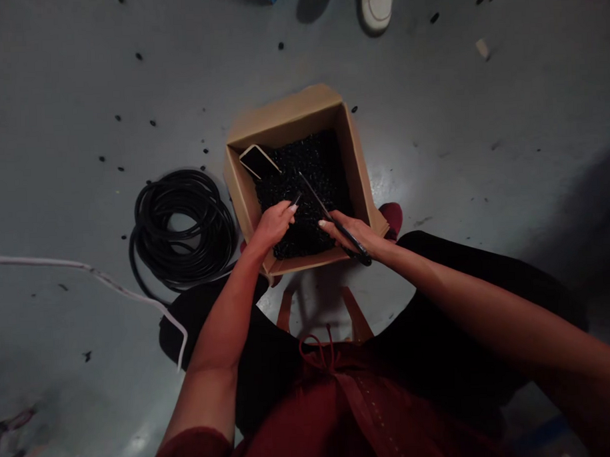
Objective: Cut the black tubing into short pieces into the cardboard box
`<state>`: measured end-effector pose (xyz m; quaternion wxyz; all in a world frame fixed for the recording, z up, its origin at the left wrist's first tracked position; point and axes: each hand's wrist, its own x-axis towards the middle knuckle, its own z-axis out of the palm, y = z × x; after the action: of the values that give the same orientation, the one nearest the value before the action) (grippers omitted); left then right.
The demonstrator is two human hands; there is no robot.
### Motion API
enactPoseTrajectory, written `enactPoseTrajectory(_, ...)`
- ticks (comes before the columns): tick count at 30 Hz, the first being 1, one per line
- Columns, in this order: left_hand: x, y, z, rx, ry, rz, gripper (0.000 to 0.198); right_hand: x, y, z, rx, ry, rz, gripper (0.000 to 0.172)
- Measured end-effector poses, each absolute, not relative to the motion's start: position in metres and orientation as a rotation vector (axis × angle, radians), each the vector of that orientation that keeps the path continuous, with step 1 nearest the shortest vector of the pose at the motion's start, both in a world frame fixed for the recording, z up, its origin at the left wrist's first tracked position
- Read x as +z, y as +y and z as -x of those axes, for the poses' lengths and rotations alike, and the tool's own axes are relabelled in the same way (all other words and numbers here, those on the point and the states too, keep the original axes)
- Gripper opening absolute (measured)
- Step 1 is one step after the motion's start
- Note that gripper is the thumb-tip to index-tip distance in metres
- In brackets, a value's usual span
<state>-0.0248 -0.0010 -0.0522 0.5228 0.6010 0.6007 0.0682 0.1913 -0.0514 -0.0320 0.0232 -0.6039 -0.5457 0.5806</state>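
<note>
An open cardboard box [286, 122] stands on the floor between my feet, filled with many small black pieces [315, 151]. My left hand [275, 224] is over the box's left side, its fingertips pinching a small dark piece [298, 198] too small to name exactly. My right hand [352, 232] is at the box's right side, closed around the handles of a pair of scissors [314, 192]. The scissors' blades point up and left over the black pieces, apart from my left fingertips. A phone [259, 162] with a dark screen leans in the box's far left corner.
A coil of black hose [182, 226] lies on the floor left of the box. A white cable [111, 283] crosses from the left to my knee. Small black bits [152, 123] are scattered about the floor. Another person's white shoe [377, 6] is beyond the box.
</note>
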Motion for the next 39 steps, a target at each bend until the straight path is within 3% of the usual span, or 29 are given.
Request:
enactPoseTrajectory(10, -0.052, -0.001, 0.022, 0.174, 1.439, -1.449, 0.023, -0.035, -0.053, -0.184, 1.739, -1.930, 1.922, 0.049)
enactPoseTrajectory(19, -0.027, 0.005, 0.019, -0.019, 1.495, -1.622, 0.027, -0.023, -0.046, -0.177, 1.791, -1.950, 1.840, 0.038)
enactPoseTrajectory(31, 0.022, 0.039, 0.007, -0.268, 1.502, -1.874, 0.037, 0.003, -0.035, -0.170, 1.737, -1.726, 1.717, 0.039)
enactPoseTrajectory(39, 0.026, 0.034, 0.008, -0.293, 1.566, -1.850, 0.035, 0.006, -0.033, -0.157, 1.787, -1.652, 1.703, 0.044)
